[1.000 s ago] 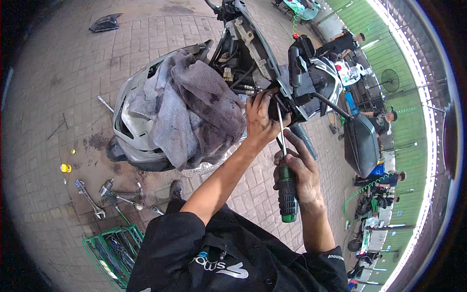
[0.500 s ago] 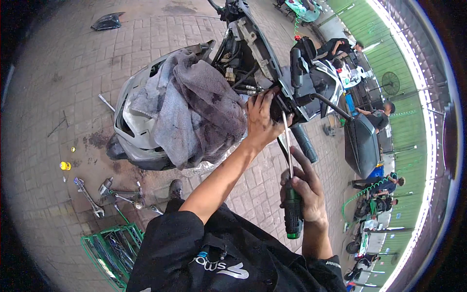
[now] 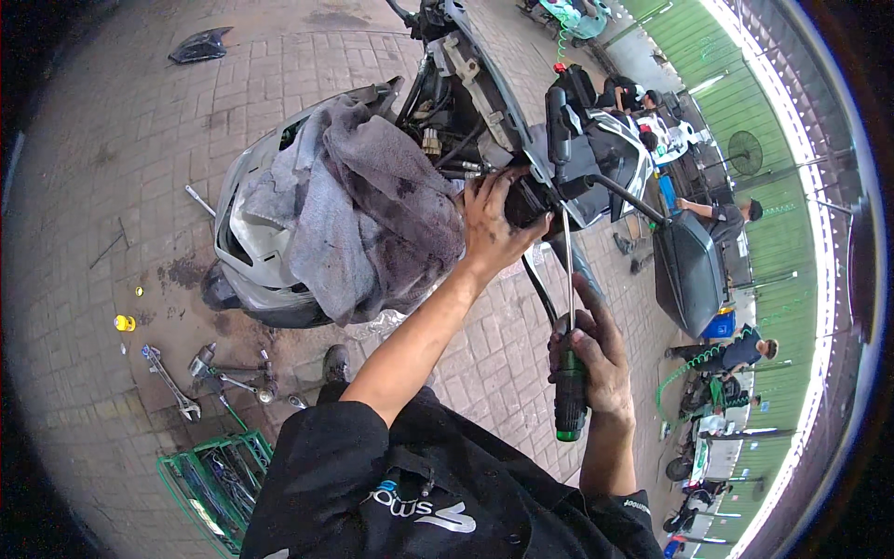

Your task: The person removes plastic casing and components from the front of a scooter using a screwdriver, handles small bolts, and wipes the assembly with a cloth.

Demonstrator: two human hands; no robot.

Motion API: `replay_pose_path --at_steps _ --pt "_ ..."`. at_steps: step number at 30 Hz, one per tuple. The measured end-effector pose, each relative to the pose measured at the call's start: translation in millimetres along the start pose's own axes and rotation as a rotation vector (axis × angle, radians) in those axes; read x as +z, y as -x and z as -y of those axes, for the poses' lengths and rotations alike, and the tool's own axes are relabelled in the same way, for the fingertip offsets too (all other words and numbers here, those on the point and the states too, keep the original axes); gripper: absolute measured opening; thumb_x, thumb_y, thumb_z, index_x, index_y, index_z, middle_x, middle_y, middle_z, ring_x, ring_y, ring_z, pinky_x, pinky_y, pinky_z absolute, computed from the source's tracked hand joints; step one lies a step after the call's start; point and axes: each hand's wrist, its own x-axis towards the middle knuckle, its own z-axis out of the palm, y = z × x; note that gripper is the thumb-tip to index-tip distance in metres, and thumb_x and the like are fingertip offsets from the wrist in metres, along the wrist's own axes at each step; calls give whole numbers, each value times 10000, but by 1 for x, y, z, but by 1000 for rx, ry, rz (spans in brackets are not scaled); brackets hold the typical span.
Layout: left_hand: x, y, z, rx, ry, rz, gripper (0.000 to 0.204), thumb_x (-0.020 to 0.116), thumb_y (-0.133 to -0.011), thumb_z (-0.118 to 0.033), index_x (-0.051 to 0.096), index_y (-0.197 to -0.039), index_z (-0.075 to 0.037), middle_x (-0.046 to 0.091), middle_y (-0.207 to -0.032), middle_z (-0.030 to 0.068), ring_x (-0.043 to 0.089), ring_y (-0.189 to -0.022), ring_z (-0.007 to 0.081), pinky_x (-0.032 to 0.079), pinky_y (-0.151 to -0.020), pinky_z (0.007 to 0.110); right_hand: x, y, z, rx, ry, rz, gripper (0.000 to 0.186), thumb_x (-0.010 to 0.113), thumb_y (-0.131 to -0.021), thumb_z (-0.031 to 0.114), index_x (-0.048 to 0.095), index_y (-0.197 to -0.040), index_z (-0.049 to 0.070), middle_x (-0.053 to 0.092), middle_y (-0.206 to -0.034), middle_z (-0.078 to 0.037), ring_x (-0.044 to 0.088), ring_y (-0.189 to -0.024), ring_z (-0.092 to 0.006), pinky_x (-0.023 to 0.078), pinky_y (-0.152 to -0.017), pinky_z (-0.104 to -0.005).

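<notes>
Beside the handlebar of a partly stripped scooter, my left hand [image 3: 492, 228] is closed around a dark plastic part [image 3: 528, 202], its thumb on the near side and its fingers on the far side. The part's lower face is hidden. My right hand [image 3: 598, 359] is wrapped around the black and green handle of a long screwdriver [image 3: 570, 401]. The shaft points away from me, with its tip against the edge of the scooter's front panel [image 3: 507, 107]; what the tip meets is too small to tell. A grey towel [image 3: 372, 214] covers the scooter's front body just left of my left hand.
A mirror [image 3: 687, 275] juts out at the right on its stalk. On the paving at lower left lie an adjustable wrench [image 3: 172, 382], an impact tool [image 3: 203, 361], a yellow container [image 3: 125, 323] and a green tool crate [image 3: 214, 489]. Other people work beside scooters along the green wall.
The screwdriver and my right hand have shifted slightly right and away from me, the tip now farther right. My left thumb has spread, showing more of the dark part.
</notes>
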Motion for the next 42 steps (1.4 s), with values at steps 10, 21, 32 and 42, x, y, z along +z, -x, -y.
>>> replay_pose_path --at_steps 10,21,32,42 --pt "-8 -2 -7 2 -103 37 663 769 -591 -363 526 -1110 -31 558 -1079 125 500 -990 302 327 -888 420 -26 9 -36 -112 152 -126 588 426 -788 58 257 -1350 19 531 -776 -75 508 -641 -120 451 -578 -266" --pt "0 1 2 -71 -71 53 620 792 -539 -331 575 -1036 -30 594 -1005 133 508 -954 319 365 -875 424 -55 4 -82 -130 298 -417 517 490 -740 3 425 -1251 32 525 -730 -55 497 -554 -95 420 -489 -236" --pt "6 4 6 -79 -10 4 597 796 -530 -300 586 -1014 -21 586 -987 139 503 -932 299 410 -833 396 -62 -45 -86 -78 268 -553 378 647 -792 210 534 -1097 17 524 -632 -19 485 -481 -93 408 -448 -242" --pt "-3 2 2 -153 -35 121 640 800 -554 -315 552 -1067 -24 577 -1004 155 491 -976 339 370 -888 436 -58 -45 -88 -86 282 -589 351 636 -805 183 540 -1089 0 526 -644 -23 484 -479 -89 403 -438 -239"
